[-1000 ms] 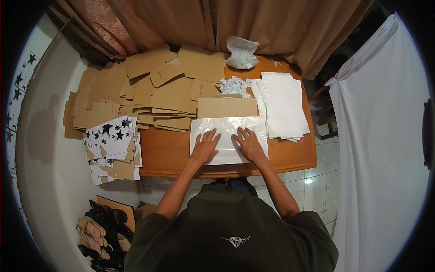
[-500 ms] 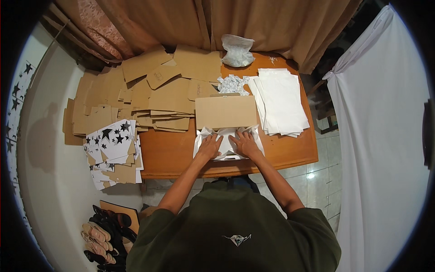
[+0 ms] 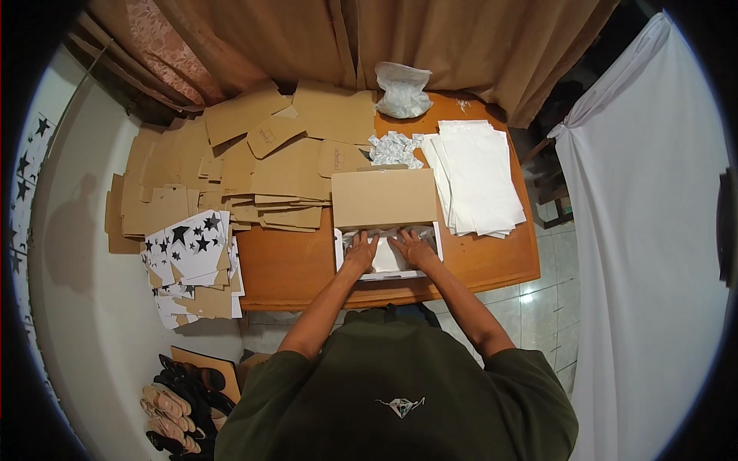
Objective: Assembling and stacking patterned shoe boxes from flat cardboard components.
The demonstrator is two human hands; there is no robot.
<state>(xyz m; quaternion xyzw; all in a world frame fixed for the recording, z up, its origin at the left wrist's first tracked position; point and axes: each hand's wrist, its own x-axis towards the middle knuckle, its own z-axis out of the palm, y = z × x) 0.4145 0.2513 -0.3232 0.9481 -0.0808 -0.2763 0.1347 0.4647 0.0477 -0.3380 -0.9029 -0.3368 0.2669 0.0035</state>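
Note:
In front of me on the wooden table stands a cardboard box (image 3: pixel 383 198), white at its walls and brown inside its raised lid. White tissue paper (image 3: pixel 390 257) lines the inside of the box. My left hand (image 3: pixel 359 251) presses on the paper at the left inner side, fingers spread. At the right inner side my right hand (image 3: pixel 413 250) rests on the same sheet, its fingers also stretched out. Neither hand grips anything. What lies beneath the paper is hidden.
Flat brown cardboard pieces (image 3: pixel 288 173) cover the table's left, with star-printed cards (image 3: pixel 188 250) at its left edge. Behind the box lie small white packets (image 3: pixel 395 150) and a translucent plastic bag (image 3: pixel 403 92). White paper sheets (image 3: pixel 477 180) are stacked to the right.
The tissue paper has gone down into the box; its edges no longer hang over the walls, which now show. Both hands have sunk lower inside with it.

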